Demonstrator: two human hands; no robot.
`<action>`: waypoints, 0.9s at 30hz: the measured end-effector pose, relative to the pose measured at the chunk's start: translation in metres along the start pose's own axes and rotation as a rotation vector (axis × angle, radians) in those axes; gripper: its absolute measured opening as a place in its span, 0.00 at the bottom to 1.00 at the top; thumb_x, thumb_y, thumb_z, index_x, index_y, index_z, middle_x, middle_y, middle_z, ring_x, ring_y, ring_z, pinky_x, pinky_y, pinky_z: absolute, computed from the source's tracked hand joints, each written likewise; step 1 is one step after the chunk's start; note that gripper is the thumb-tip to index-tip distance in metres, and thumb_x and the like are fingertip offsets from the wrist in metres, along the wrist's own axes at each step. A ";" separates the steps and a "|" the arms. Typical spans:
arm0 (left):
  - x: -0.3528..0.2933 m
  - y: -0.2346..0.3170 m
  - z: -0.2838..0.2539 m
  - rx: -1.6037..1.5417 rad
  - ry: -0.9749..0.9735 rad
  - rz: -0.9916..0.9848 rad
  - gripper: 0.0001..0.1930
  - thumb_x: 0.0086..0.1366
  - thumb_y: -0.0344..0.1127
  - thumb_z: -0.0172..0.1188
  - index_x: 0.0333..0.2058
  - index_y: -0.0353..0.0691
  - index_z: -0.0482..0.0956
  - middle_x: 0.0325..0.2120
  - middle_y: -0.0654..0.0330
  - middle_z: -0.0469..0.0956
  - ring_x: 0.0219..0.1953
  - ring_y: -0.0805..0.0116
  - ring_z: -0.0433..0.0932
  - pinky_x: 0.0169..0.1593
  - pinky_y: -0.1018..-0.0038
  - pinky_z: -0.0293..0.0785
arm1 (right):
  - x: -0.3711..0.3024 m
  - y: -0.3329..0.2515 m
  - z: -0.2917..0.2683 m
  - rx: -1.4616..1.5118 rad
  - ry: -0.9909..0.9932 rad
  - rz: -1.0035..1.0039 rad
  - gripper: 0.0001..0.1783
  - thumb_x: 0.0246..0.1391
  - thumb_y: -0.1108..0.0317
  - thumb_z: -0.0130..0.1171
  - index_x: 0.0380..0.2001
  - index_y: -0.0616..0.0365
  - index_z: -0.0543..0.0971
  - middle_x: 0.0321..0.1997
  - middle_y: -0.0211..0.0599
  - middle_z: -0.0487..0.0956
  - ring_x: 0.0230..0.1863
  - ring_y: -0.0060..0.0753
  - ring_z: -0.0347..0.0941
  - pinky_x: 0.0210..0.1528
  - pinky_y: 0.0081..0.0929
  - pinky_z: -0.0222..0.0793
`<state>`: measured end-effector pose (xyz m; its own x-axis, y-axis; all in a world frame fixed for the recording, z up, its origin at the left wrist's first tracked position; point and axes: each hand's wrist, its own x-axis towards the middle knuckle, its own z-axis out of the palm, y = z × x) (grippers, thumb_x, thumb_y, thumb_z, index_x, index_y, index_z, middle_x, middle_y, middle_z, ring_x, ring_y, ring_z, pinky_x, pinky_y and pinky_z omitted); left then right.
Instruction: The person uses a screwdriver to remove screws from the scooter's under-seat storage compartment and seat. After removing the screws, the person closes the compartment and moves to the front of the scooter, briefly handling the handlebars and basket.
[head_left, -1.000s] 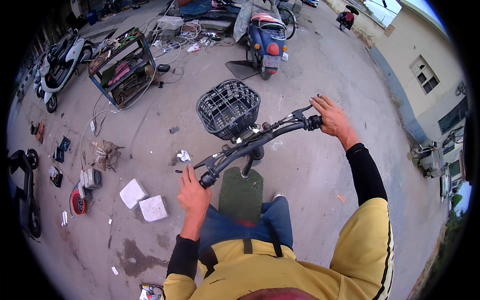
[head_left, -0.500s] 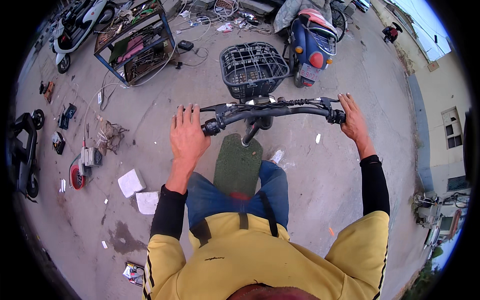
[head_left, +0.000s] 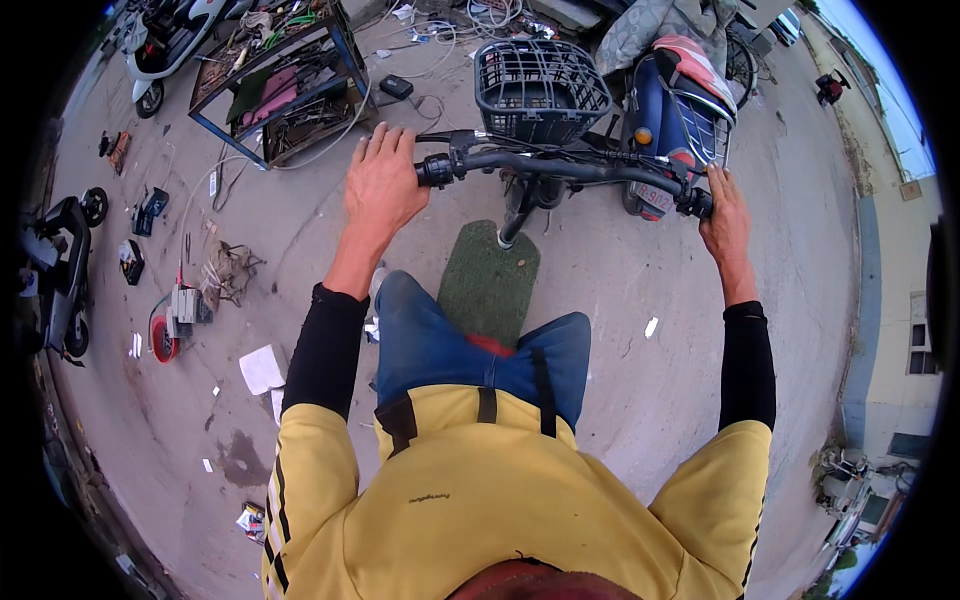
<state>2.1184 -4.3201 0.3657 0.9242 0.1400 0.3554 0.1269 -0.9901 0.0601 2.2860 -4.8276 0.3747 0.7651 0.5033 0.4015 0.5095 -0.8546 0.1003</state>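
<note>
I sit astride a small electric scooter with a dark handlebar (head_left: 560, 166). My left hand (head_left: 388, 185) wraps the left grip, its fingers reaching forward over the brake lever. My right hand (head_left: 727, 218) is closed round the right grip, its fingers partly hidden behind the bar end. The bar is tilted, its left end farther ahead than its right. In front hangs a black basket (head_left: 542, 95). Between my knees lies a footboard with a green mat (head_left: 488, 285). A white shoe (head_left: 378, 283) shows beside my left knee.
A parked blue scooter (head_left: 650, 110) stands close beyond the right grip. A metal tool rack (head_left: 285, 95) is at the far left, near a white scooter (head_left: 165, 45). White blocks (head_left: 262, 369), a red bucket (head_left: 163, 338) and cables lie left. A wall (head_left: 893, 270) runs along the right.
The handlebar has turned clockwise, my left hand moving forward and my right slightly outward. The blue scooter is now nearer the bar. The right shoe has gone from sight; the left one shows.
</note>
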 end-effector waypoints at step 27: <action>0.707 0.052 0.189 0.052 -0.065 0.051 0.23 0.45 0.41 0.71 0.40 0.38 0.79 0.39 0.52 0.84 0.46 0.53 0.84 0.52 0.62 0.76 | 0.526 0.316 0.236 0.092 -0.050 0.223 0.22 0.51 0.69 0.69 0.47 0.66 0.74 0.42 0.56 0.74 0.50 0.65 0.71 0.54 0.52 0.66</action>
<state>2.8462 -4.2743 0.4440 0.9512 0.0899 0.2952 0.0957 -0.9954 -0.0053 2.9423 -4.8024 0.4024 0.8801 0.3112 0.3585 0.3578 -0.9312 -0.0699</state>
